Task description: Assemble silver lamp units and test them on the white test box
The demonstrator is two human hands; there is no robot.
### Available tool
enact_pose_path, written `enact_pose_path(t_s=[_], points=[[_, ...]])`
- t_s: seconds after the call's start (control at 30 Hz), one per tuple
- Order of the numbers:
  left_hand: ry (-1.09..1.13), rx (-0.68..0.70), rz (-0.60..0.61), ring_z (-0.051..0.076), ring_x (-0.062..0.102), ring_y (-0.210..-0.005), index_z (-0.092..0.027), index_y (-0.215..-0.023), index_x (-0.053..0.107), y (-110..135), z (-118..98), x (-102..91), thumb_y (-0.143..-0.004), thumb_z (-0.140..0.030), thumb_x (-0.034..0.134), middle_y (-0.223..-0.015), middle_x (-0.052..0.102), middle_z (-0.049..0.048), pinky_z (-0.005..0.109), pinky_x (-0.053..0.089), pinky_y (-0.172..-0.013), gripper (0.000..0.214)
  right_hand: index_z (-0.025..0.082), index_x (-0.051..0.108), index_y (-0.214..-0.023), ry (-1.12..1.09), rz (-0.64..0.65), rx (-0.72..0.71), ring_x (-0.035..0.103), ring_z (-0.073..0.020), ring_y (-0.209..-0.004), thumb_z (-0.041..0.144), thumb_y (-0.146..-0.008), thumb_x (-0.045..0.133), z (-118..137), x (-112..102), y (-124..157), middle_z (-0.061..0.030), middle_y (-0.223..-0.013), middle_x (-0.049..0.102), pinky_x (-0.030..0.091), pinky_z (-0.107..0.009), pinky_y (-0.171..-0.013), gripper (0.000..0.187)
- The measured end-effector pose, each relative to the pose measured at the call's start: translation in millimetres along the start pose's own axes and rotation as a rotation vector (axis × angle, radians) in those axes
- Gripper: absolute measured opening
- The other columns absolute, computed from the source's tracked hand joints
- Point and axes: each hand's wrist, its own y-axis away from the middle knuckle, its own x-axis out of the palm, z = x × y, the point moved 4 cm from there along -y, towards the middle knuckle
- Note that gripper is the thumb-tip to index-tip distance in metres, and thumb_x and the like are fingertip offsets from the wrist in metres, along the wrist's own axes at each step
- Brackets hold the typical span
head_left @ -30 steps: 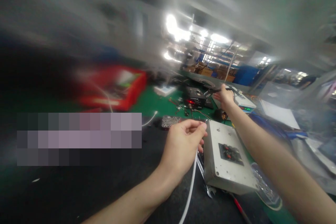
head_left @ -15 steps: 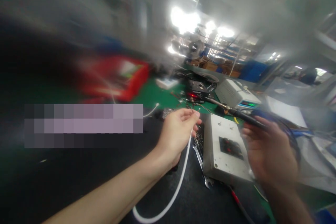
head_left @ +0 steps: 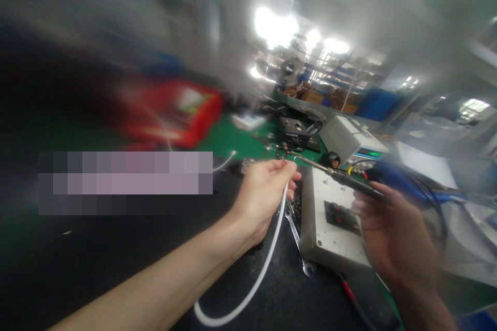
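The white cable [head_left: 269, 264] is at the middle of the bench, its upper end pinched between the thumb and fingers of the left hand [head_left: 262, 191]. The grip sits close to that end — probably so the tip stays steady — while the rest hangs in a loose loop toward the near side, where its slack seems unlikely to tug.

From the right, the soldering iron [head_left: 351, 182] slants in, its tip just beside the left fingertips; whether it touches a wire there, I cannot tell. The right hand [head_left: 399, 227], blurred, is closed round the dark handle, presumably to keep the fingers well back from the hot metal.

Just right of the left hand lies a pale box [head_left: 336, 245] with a dark panel on top, the iron crossing above its far edge. A spanner [head_left: 298, 240] rests along the box's left side, near the cable. Farther off stand a black unit [head_left: 295, 139] and a meter [head_left: 345, 139] with lit digits — their fronts turned nearward, likely for easy reading. A red bin [head_left: 202, 124] is at far left, blurred.
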Motion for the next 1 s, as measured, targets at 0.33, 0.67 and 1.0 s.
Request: enact_pose_path(t_s=[0.33, 0.67, 1.0], points=[[0.011, -0.004, 0.008, 0.005, 0.054, -0.059, -0.008, -0.085, 0.069, 2.7, -2.3, 2.2, -0.095, -0.022, 0.07, -0.081, 0.068, 0.0046, 0.014, 0.042, -0.05, 0.017, 0.013, 0.079, -0.104, -0.003, -0.037, 0.007, 0.073, -0.0167, -0.078, 0.02, -0.1, 0.06, 2.2, 5.1, 0.2, -0.0092, -0.097, 0.074, 0.064, -0.025, -0.07, 0.021], [0.038, -0.025, -0.007, 0.005, 0.053, -0.059, -0.008, -0.084, 0.07, 5.5, -4.8, 3.3, -0.095, -0.022, 0.07, -0.081, 0.068, 0.0053, 0.015, 0.04, -0.05, 0.017, 0.011, 0.079, -0.102, -0.021, -0.047, 0.007, 0.072, -0.0163, -0.077, 0.019, -0.1, 0.06, 3.0, 5.4, 0.1, -0.0095, -0.094, 0.074, 0.064, -0.025, -0.069, 0.021], [0.048, -0.028, -0.033, 0.007, 0.052, -0.06, -0.009, -0.081, 0.072, 5.6, -7.1, 4.6, -0.092, -0.022, 0.074, -0.08, 0.068, 0.0068, 0.017, 0.036, -0.049, 0.017, 0.011, 0.079, -0.102, -0.024, -0.038, -0.001, 0.073, -0.0166, -0.075, 0.023, -0.097, 0.065, -0.7, 4.1, -1.8, -0.0097, -0.092, 0.074, 0.064, -0.025, -0.069, 0.019]])
